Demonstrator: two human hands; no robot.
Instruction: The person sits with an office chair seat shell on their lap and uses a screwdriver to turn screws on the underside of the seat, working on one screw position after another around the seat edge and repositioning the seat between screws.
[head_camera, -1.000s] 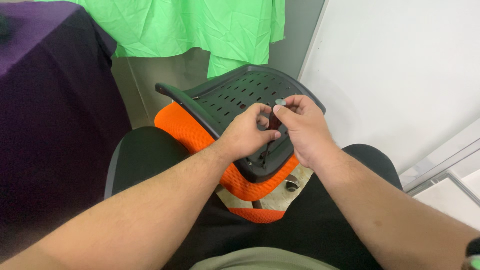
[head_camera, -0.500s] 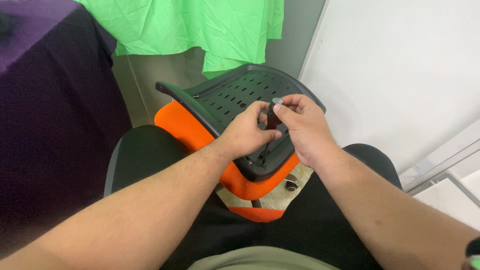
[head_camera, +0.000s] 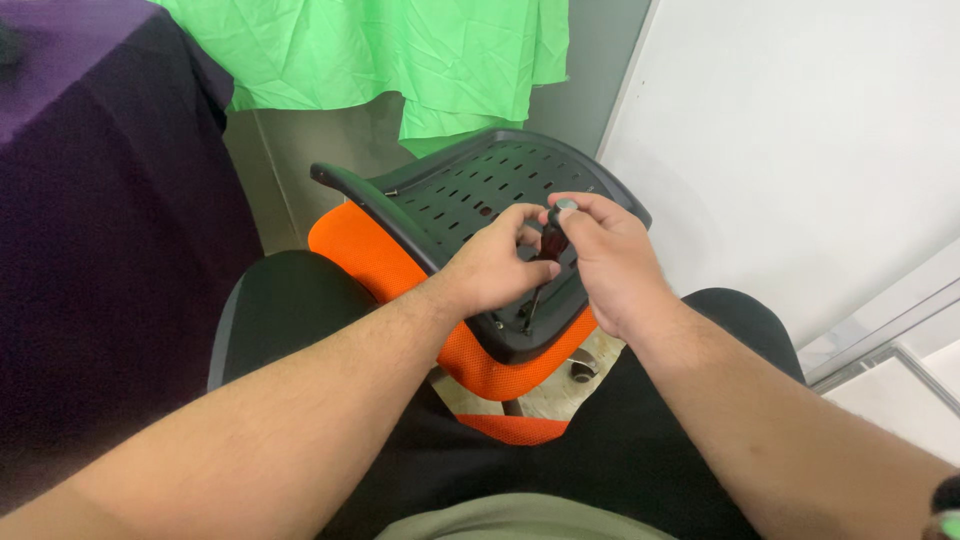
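Note:
A black perforated plastic chair back (head_camera: 470, 190) lies tilted over an orange mesh seat (head_camera: 360, 250) in front of me. My right hand (head_camera: 610, 265) grips the dark handle of a screwdriver (head_camera: 548, 250), thumb on its top; the thin shaft points down to the lower edge of the black panel. My left hand (head_camera: 495, 270) rests beside it, its fingers curled around the handle's lower part. The screwdriver tip is partly hidden by my left hand.
A green cloth (head_camera: 400, 50) hangs behind the chair. A dark purple cloth-covered surface (head_camera: 90, 200) stands at left. A white wall panel (head_camera: 800, 130) is at right. My legs in black trousers (head_camera: 600, 460) are below, with a chair caster (head_camera: 582, 370) between them.
Both hands have stayed on the screwdriver at the same spot; the fingers have shifted slightly around the handle. The chair has not moved.

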